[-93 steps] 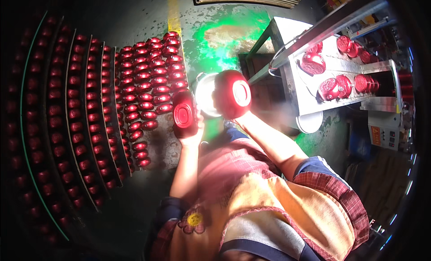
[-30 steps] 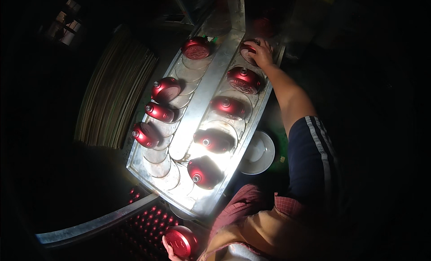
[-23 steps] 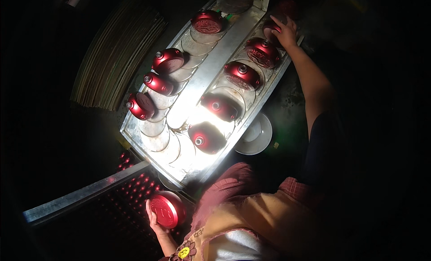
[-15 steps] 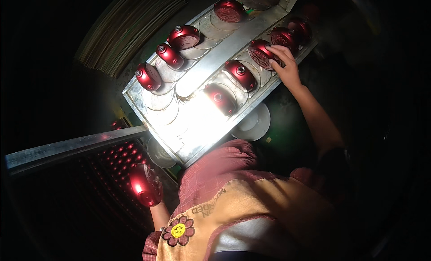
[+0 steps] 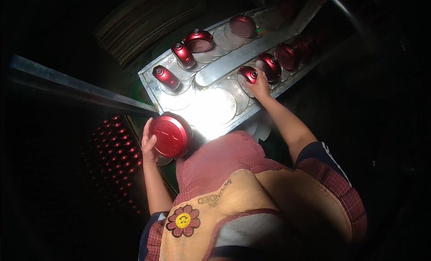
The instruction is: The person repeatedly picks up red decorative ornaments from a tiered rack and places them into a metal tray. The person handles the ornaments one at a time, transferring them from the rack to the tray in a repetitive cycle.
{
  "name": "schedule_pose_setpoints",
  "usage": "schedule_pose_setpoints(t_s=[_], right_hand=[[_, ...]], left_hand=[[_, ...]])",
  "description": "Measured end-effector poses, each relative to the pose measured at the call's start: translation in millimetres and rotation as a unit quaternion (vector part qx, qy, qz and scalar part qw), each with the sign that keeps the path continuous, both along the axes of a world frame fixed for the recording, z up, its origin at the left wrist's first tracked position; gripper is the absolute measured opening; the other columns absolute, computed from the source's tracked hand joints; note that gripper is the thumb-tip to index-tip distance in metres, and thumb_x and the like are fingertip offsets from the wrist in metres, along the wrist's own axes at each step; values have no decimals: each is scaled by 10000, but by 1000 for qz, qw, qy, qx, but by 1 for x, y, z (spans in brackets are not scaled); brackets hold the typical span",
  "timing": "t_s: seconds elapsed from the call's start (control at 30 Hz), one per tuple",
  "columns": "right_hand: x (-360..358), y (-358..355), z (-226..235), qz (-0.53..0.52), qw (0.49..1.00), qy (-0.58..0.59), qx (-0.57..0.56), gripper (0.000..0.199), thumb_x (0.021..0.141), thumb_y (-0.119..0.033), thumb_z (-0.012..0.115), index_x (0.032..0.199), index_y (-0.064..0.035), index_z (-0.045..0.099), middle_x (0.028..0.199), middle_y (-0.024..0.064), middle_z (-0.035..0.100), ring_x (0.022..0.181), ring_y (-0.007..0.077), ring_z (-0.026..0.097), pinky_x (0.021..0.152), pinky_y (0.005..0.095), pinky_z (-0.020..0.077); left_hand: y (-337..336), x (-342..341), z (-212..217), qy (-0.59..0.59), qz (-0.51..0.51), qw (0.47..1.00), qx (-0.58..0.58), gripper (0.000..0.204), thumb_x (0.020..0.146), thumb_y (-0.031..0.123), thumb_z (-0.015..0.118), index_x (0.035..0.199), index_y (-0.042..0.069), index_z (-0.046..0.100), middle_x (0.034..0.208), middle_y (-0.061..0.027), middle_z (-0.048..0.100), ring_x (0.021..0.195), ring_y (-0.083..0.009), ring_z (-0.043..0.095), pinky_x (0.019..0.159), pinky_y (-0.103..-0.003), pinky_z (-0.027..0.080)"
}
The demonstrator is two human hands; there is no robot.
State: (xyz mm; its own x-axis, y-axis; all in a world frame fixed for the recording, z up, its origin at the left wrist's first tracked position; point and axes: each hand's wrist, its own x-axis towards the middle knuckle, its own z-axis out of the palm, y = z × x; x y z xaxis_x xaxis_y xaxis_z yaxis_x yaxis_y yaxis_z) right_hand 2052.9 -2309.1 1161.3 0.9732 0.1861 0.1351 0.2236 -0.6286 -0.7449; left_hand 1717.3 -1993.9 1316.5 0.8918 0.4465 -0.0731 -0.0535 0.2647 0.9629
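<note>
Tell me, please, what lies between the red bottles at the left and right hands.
In the head view, glare-washed round plates of the conveyor table lie between the left bottle and right bottle; no other bottle shows there.

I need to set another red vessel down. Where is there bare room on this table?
The table's near end looks bare between the nearest left-row vessel and the right hand, though glare hides detail. The metal strip between the rows is also bare. Beyond the right hand, red vessels crowd together.
</note>
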Motion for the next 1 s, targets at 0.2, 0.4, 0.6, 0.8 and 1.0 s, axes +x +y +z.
schedule_pose_setpoints(t_s=[0.2,0.4,0.6,0.8,1.0], right_hand=[[-31,31,25,-39,995,-92,20,756,678,-187,832,1346,-77,495,1284,184,538,1226,382,497,1049,433,416],[-59,71,55,-92,981,-133,-106,800,704,-205,804,1406,-93,438,1336,163,519,1243,357,489,1062,417,412],[-115,85,64,88,987,-135,10,875,699,-197,819,1450,-46,397,1413,183,455,1348,381,388,1121,417,346],[-119,143,4,59,995,-78,-5,1139,660,-257,881,1531,-8,191,1512,245,272,1414,408,310,1151,421,332],[-90,134,-23,69,993,-94,8,797,717,-134,789,1425,-134,424,1313,189,534,1219,399,509,1028,440,431]], left_hand=[[-6,120,-17,-7,-283,873,396,617,736,-9,773,1313,173,654,1400,-117,510,1314,-279,480,1120,-373,369],[4,200,-60,-150,-460,758,438,556,684,-58,766,1129,277,760,1457,-72,479,1356,-296,429,1144,-389,367],[7,250,-112,-249,-494,673,490,419,679,-36,754,937,290,807,1485,-25,480,1385,-335,378,1161,-413,322],[41,218,-132,-218,-326,786,477,414,723,-44,715,1003,251,789,1460,-74,513,1324,-326,457,1130,-417,370],[160,111,-95,-15,-244,844,478,450,742,35,773,1170,169,733,1425,-57,561,1347,-273,444,1144,-403,352]])
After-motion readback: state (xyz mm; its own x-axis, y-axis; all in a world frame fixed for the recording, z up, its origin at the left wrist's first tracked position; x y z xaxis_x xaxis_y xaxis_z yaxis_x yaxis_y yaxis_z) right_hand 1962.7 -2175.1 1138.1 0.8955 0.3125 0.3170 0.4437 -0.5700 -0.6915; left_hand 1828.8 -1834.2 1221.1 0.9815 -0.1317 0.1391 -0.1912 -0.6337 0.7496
